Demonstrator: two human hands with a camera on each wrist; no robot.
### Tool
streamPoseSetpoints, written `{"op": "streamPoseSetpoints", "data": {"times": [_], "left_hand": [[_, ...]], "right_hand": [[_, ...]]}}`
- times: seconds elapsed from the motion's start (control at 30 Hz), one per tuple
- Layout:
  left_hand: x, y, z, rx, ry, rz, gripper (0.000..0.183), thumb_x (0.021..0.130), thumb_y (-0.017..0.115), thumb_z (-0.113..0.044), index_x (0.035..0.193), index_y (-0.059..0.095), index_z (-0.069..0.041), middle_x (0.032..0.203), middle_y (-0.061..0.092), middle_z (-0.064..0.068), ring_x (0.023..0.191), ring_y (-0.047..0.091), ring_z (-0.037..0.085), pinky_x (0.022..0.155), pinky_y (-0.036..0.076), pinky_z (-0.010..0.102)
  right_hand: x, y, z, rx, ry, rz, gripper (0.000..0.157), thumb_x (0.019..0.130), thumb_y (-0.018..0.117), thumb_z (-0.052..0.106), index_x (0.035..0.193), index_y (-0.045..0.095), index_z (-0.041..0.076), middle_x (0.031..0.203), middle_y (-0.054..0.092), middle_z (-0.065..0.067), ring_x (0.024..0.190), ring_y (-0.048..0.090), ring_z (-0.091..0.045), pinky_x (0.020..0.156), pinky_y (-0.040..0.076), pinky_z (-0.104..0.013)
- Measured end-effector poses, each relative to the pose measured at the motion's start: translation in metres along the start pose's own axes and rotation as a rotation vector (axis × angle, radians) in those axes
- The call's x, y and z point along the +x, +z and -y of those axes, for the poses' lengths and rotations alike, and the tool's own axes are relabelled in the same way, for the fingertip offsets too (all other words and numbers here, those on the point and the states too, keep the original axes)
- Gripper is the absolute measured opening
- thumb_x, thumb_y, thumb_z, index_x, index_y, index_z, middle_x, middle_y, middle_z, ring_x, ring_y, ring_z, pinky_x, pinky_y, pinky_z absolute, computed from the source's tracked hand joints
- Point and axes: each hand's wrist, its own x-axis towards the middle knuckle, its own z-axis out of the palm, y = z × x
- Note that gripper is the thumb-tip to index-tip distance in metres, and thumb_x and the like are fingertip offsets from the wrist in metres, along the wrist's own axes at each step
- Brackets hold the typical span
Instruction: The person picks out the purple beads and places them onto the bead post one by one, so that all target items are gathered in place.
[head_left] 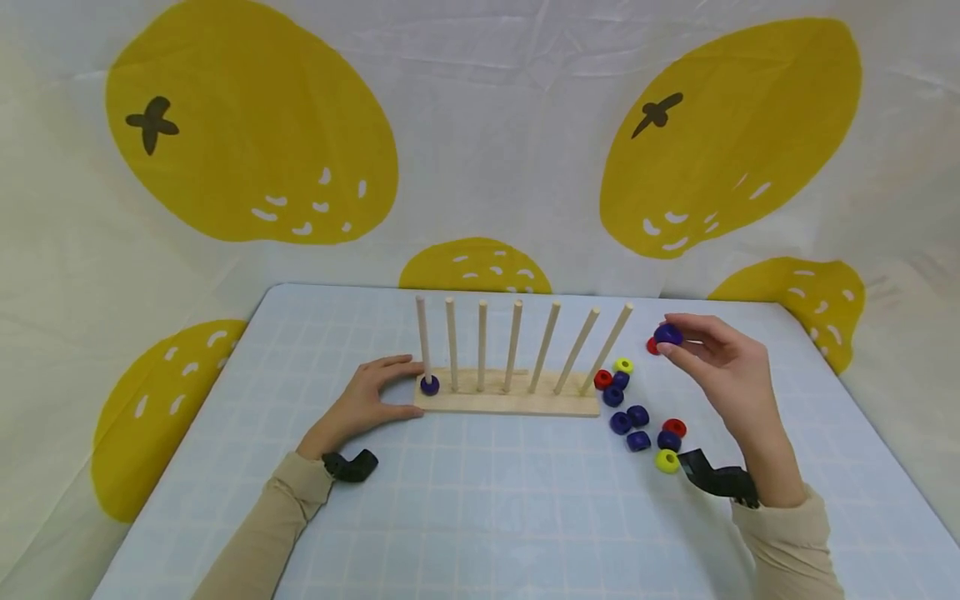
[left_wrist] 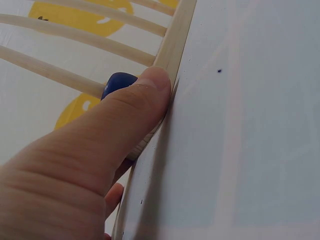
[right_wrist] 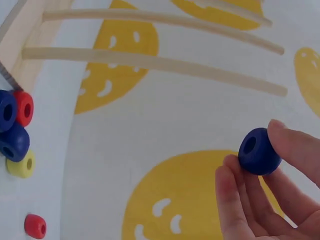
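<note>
A wooden peg rack with a row of upright pegs stands on the table. One dark blue bead sits at the bottom of its leftmost peg. My left hand grips the left end of the rack, and the left wrist view shows the thumb against the base close to that bead. Off to the right and raised above the table, my right hand pinches another dark blue bead between thumb and fingers. In the right wrist view this bead's hole is visible.
Right of the rack lie several loose blue beads, along with red beads and yellow beads. A red bead lies apart, partly behind the right hand's bead in the head view. A lemon-patterned cloth hangs behind the table.
</note>
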Motion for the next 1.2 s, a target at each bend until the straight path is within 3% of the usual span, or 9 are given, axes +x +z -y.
{"op": "streamPoseSetpoints", "data": {"times": [0.73,1.2], "left_hand": [[-0.001,0.002,0.002,-0.006,0.015,-0.003,0.068,0.073,0.089,-0.032,0.135,0.063,-0.019,0.143,0.053,0.015,0.134,0.043,0.037,0.109,0.027,0.062],[-0.001,0.001,-0.001,-0.004,0.011,-0.005,0.068,0.073,0.090,-0.031,0.134,0.064,-0.018,0.143,0.053,0.016,0.133,0.044,0.040,0.108,0.028,0.063]], "right_hand": [[0.015,-0.001,0.069,0.034,-0.064,-0.001,0.037,0.088,0.074,0.003,0.125,0.068,0.004,0.113,0.066,-0.004,0.095,0.068,-0.012,0.083,0.052,-0.015],[0.020,0.002,0.108,0.053,-0.031,0.087,0.036,0.091,0.072,0.008,0.127,0.068,0.009,0.117,0.068,-0.003,0.101,0.066,-0.015,0.085,0.053,-0.017]]}}
